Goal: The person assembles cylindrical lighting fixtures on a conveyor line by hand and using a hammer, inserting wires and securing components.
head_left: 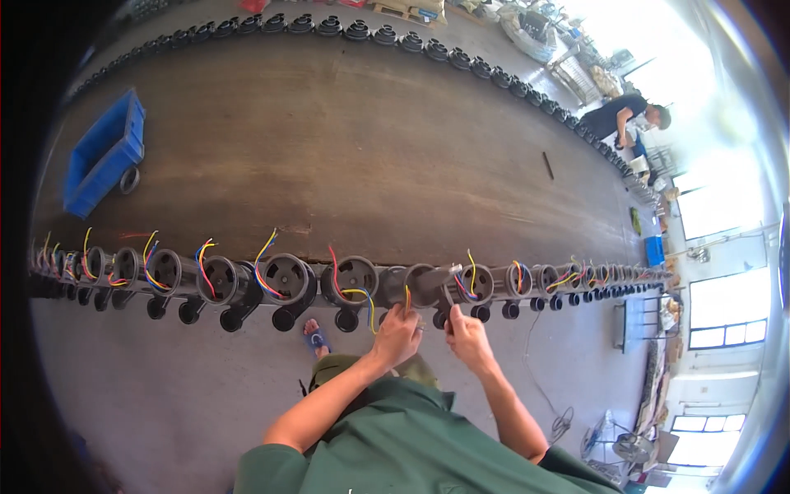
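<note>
One long brown tabletop (329, 140) stretched left to right, a row of dark housings along its far edge and another along its near edge. On its left stood a blue bin (123, 156), the shaded inside too dim to read. Between the two hands in the near row, one housing (418, 276) lay far and slightly right of the left hand (398, 336), the nearer one, and far-left of the right hand (469, 337). Its long axis could not be told, its near part being covered. The right fingers were closed on a slim dark piece (447, 298) pointing far. Beside the bin lay a ring (129, 179). The left fingers curled just below coloured wires (407, 295); whether they gripped them could not be told.
</note>
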Demonstrator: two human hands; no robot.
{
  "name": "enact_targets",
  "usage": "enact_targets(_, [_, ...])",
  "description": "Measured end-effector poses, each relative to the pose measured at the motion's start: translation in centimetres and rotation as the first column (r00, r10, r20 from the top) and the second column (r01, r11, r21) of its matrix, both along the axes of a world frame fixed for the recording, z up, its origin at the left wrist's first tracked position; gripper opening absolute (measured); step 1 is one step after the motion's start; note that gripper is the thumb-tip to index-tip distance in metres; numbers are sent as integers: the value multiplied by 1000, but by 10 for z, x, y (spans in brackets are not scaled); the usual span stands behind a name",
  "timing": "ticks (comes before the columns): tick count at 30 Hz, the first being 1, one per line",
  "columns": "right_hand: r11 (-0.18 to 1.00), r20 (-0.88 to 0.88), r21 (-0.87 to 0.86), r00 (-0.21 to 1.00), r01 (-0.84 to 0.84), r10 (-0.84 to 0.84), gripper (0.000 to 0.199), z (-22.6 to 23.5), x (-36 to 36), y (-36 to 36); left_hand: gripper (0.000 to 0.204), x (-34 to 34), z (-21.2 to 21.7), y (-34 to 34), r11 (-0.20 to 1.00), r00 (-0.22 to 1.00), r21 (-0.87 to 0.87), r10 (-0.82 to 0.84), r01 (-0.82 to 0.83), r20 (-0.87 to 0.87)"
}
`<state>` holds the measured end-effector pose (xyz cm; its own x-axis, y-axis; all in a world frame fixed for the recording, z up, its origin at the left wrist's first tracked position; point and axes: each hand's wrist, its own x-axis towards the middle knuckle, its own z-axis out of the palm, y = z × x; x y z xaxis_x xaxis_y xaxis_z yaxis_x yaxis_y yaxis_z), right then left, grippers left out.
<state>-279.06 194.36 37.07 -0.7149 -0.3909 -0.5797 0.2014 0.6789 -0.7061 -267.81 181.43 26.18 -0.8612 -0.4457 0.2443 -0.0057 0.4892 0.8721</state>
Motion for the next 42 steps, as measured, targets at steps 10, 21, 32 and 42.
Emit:
enact_targets(10, [896,-287,-55,866,-441,409,46,-35,-35,16,25,-23,8,35,956,963,-121,271,-269,2])
enact_targets(21, [850,-113,-463,968,-251,225,41,51,-123,109,78,-63,26,142,880,880,31,474,-474,4])
enact_targets(32, [910,-212,-105,903,-401,374,50,32,-137,109,106,-140,-21,97,883,875,92,468,-460,-123])
enact_targets(42, [970,-91,-17,966,-244,241,54,-29,-131,121,95,-135,-10,92,895,880,67,446,-441,-166])
